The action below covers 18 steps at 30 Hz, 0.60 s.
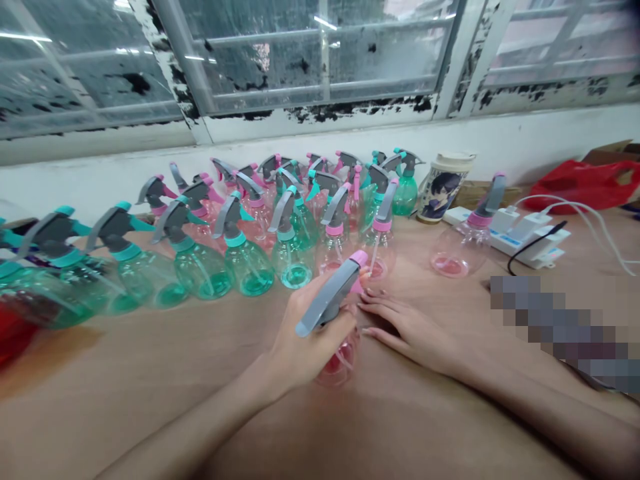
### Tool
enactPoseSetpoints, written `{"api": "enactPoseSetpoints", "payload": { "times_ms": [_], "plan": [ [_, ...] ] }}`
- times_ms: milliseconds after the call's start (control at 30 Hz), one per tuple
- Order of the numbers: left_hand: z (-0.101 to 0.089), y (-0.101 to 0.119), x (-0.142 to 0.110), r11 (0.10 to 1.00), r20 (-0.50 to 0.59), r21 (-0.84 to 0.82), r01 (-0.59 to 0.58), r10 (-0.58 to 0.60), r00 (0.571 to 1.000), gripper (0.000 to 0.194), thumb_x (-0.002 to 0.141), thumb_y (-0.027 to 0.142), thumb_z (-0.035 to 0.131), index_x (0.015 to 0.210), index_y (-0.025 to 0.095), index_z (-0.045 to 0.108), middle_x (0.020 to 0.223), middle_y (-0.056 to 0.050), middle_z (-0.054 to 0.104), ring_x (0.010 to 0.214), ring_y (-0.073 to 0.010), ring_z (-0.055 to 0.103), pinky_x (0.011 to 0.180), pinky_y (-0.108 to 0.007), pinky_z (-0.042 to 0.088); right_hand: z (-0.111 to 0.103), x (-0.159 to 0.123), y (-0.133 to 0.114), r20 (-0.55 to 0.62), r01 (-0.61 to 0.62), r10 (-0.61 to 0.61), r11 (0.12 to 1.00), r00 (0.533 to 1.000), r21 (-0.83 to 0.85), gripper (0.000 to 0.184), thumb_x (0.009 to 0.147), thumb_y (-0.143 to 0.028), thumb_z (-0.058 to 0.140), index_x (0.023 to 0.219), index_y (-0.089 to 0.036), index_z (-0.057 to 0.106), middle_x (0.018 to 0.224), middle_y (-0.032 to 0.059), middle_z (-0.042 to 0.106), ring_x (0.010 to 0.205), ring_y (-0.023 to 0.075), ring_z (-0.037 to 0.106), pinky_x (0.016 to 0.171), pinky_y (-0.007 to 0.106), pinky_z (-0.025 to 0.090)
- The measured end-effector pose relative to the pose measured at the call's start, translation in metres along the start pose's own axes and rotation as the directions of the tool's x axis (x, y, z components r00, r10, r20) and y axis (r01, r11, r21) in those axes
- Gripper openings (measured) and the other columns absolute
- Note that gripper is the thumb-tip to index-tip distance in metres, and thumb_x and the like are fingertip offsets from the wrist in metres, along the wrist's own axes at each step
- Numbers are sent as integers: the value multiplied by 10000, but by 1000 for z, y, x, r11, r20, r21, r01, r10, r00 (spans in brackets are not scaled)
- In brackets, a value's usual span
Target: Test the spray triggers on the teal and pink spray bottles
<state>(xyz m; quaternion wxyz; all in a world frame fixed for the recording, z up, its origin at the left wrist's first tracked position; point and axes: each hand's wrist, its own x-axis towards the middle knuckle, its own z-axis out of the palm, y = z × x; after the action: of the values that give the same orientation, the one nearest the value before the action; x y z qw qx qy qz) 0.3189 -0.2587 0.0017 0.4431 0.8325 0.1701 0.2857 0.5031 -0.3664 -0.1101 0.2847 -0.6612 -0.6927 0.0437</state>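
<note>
In the middle of the head view, my left hand (300, 333) is wrapped round the neck of a pink spray bottle (336, 367) with a grey-and-pink trigger head. The bottle stands upright or slightly tilted on the wooden table (200, 393). Just right of it, my right hand (407, 327) lies low over the tabletop, fingers stretched towards the bottle and holding nothing. Whether its fingertips touch the bottle I cannot tell. Behind both hands stand other pink spray bottles (381, 243) and a row of green spray bottles (249, 267).
A lone pink spray bottle (457, 250) stands to the right, beside a white power strip (530, 237) with plugs and cables. A printed paper cup (443, 190) stands near the wall. A red plastic bag (585, 183) lies at the far right, and a blurred-out item (565, 327) below it.
</note>
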Motion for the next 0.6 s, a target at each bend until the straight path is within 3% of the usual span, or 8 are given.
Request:
{"api": "enactPoseSetpoints", "payload": {
  "times_ms": [333, 600],
  "plan": [
    [0, -5, 2, 996, -34, 53, -73, 75, 997, 52, 735, 210, 495, 716, 241, 533, 661, 15, 533, 634, -167, 520, 562, -295, 453, -3, 2, 0, -4, 11, -11, 1000, 1000, 26, 402, 936, -399, 563, 1295, -224, 603, 1382, 104, 585, 1326, 267, 491, 1108, 524, 390],
    [1, -4, 2, 999, -14, -1, -35, 35, 999, 69, 722, 195, 483, 737, 237, 536, 734, 13, 592, 679, -173, 569, 596, -302, 442, -3, 2, 2, -2, 11, -10, 999, 1000, 36, 406, 941, -387, 555, 1317, -235, 587, 1385, 90, 584, 1328, 259, 489, 1117, 521, 380]
  ]
}}
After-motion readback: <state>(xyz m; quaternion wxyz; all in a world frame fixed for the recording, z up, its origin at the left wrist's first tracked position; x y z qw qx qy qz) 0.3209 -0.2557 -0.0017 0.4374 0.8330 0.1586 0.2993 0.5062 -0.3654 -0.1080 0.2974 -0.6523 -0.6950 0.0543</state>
